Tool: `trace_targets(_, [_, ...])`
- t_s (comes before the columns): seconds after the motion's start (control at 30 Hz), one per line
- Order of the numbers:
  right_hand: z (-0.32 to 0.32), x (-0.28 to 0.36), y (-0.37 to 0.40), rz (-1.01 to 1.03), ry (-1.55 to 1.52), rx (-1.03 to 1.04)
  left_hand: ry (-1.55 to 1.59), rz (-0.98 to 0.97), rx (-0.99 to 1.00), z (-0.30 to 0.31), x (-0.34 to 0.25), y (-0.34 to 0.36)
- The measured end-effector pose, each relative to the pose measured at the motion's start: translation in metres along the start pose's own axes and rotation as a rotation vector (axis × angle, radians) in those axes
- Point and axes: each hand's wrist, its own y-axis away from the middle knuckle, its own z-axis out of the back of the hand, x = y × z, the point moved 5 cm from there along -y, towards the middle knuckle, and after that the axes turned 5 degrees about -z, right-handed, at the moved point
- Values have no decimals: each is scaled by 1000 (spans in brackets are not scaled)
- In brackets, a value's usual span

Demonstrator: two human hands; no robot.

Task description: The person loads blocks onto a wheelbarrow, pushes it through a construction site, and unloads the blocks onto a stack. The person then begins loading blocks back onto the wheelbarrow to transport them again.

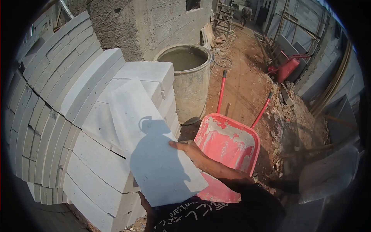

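A long pale block [154,154] lies slantwise, its far end over the stacked blocks and its near end by my body. My right hand [188,150] grips its right edge, thumb on top, the other fingers hidden beneath. At the lower left edge, my left hand [145,203] holds the same block and shows only in part. A head-and-shoulders shadow falls on its face. Under and beside it are white blocks [98,158] in a stack. Just right of my right forearm sits a red wheelbarrow [226,141], its tray smeared with grey residue.
A large drum [189,92] of murky water stands beyond the stack. Grey blocks [58,65] rise at the left. Another red wheelbarrow [286,69] leans at the right wall, near rubble [284,112]. Down the dirt path [241,58] a person [246,15] is visible.
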Motion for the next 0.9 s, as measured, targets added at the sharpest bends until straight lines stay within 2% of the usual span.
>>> trace_targets(0.07, [-9,2,-19,-5,-41,-18,101,20,4,-5,-5,-10])
trace_targets(0.2, [-28,1,-79,-26,-147,105,337,39,11,-27,-21,-6])
trace_targets(0.27, [-33,6,-92,-22,-162,156,463,-31,-54,-33,-30,1])
trace_targets(0.3, [-35,3,-93,-16,-130,135,475,-122,-152,-31,-37,3])
trace_targets(0.33, [-37,4,-95,-8,-97,113,485,-137,-129,-27,-33,-4])
trace_targets(0.37, [-39,5,-92,0,-121,134,265,-392,-271,-12,-39,-5])
trace_targets(0.4, [-33,4,-91,8,-126,127,-11,-653,-225,-7,-49,-4])
trace_targets(0.43, [-29,1,-88,-4,-82,215,-258,-926,-232,-6,-58,1])
trace_targets(0.47, [-23,-4,-85,-18,-37,300,-259,-918,-219,-23,-73,-2])
trace_targets(0.5, [-11,-12,-86,-18,-42,288,-395,-1030,-261,-41,-93,1])
trace_targets(0.53, [-3,-17,-86,60,-60,410,-530,-1141,-306,-60,-106,3])
trace_targets(0.57, [3,-22,-78,138,-79,534,-528,-1131,-303,-67,-108,1])
trace_targets(0.6, [16,-31,-70,137,-79,528,-499,-1103,-248,-74,-108,-3])
trace_targets(0.67, [30,-33,-38,467,144,793,-473,-1086,-190,-74,-110,-10])
trace_targets(0.7, [36,-32,-27,472,146,799,-282,-965,-184,-63,-107,-17])
trace_targets(0.73, [40,-31,-13,533,426,672,-94,-837,-181,-55,-102,-23])
trace_targets(0.77, [43,-31,-4,586,702,538,-93,-844,-191,-59,-104,-25])
trace_targets(0.8, [43,-34,-1,581,703,558,-53,-804,-192,-65,-105,-26])
trace_targets(0.87, [38,-29,2,863,902,331,-21,-784,-256,-71,-113,-22])
trace_targets(0.9, [35,-25,1,875,899,315,-74,-775,-297,-76,-118,-22])
